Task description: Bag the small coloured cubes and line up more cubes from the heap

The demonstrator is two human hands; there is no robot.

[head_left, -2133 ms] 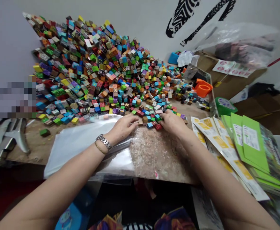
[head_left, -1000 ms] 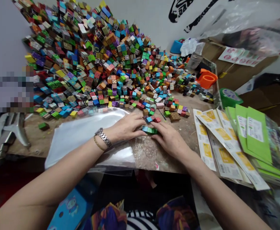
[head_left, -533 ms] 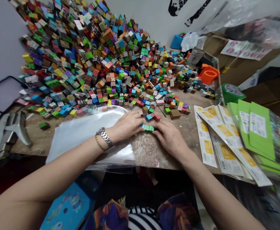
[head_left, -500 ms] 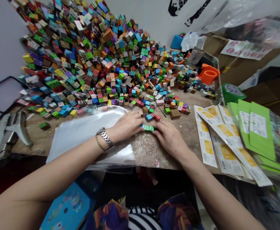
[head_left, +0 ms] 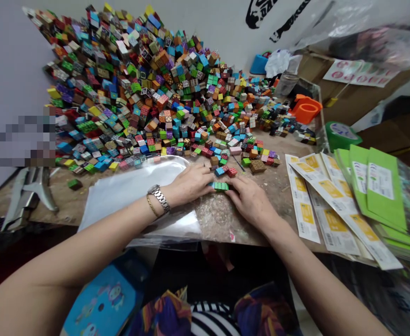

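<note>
A short row of small green cubes (head_left: 221, 186) lies on the worktop between my two hands. My left hand (head_left: 191, 183), with a watch and a bracelet at the wrist, has its fingers closed at the row's left end. The fingers of my right hand (head_left: 250, 198) press against the right end. Just beyond the row lie a few loose cubes, among them a red cube (head_left: 232, 172) and a brown cube (head_left: 214, 161). Under my left forearm are clear plastic bags (head_left: 117, 196), stacked flat.
A large heap of colourful printed cubes (head_left: 149, 93) fills the back. A metal tool (head_left: 30, 193) lies at left. On the right are yellow-and-white label strips (head_left: 331, 219), green cards (head_left: 383, 186), green tape (head_left: 341, 135) and an orange holder (head_left: 306, 109).
The whole view has shifted slightly, so things at left appear farther right. Both hands stay at the ends of the green row, with little visible movement.
</note>
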